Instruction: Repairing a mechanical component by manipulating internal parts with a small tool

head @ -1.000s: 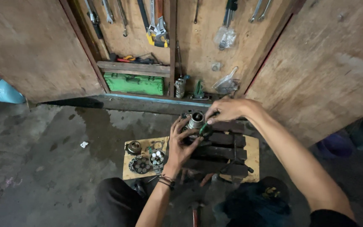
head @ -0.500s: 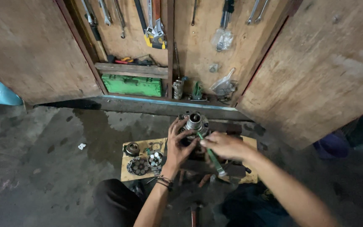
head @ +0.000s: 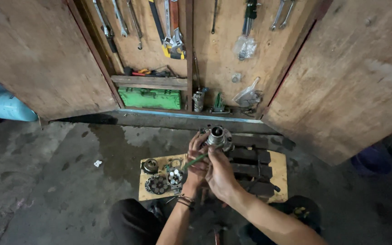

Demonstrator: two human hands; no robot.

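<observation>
A round metal machine part (head: 217,136) with a hollow centre stands on a dark slatted block (head: 250,164) over a wooden board (head: 278,169). My left hand (head: 197,159) cups the part from the left side. My right hand (head: 220,170) is closed on a thin green-handled tool (head: 197,159), which slants from the part down to the left across my left hand. Several round metal pieces, a toothed disc (head: 156,184) and a small cylinder (head: 150,165) among them, lie on the board's left end.
An open wooden tool cabinet fills the wall ahead, with wrenches (head: 114,20) and pliers (head: 172,27) hung inside, a green metal box (head: 149,98) on its floor and doors swung out at both sides. A light blue cylinder (head: 6,107) lies at left. The concrete floor is stained.
My right hand came back from the part's far right side to the near side and now holds the green tool against the part. My left hand stayed on the part.
</observation>
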